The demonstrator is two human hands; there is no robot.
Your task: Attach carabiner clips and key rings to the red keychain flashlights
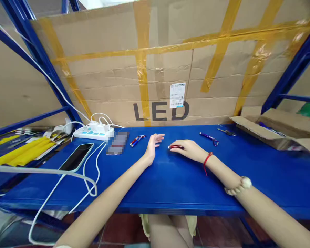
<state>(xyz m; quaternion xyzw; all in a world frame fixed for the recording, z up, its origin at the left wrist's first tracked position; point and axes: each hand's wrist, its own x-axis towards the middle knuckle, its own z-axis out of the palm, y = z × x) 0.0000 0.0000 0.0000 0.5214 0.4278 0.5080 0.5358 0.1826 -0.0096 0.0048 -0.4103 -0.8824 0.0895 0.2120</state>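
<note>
My right hand (187, 148) is closed over a slim red metal tube (175, 147) with a silver end, low over the blue tabletop. Part of the tube is hidden under the fingers. To its left, my left hand (152, 146) holds nothing, its fingers stretched out and slightly apart, palm turned toward the right hand. Just beyond the left hand lies a small blue and red tube (137, 140) with a strap. Past the right hand rests another blue-purple tube (208, 137) with a strap loop, and near it a key (226, 132).
A white power strip (93, 131) with plugged-in chargers stands back left, its white cables running past a phone (77, 156) over the front edge. Beside it lies a blurred-out flat item (118, 143). An open cardboard box (270, 136) sits at right. A large cardboard sheet (105, 82) backs the table (186, 186).
</note>
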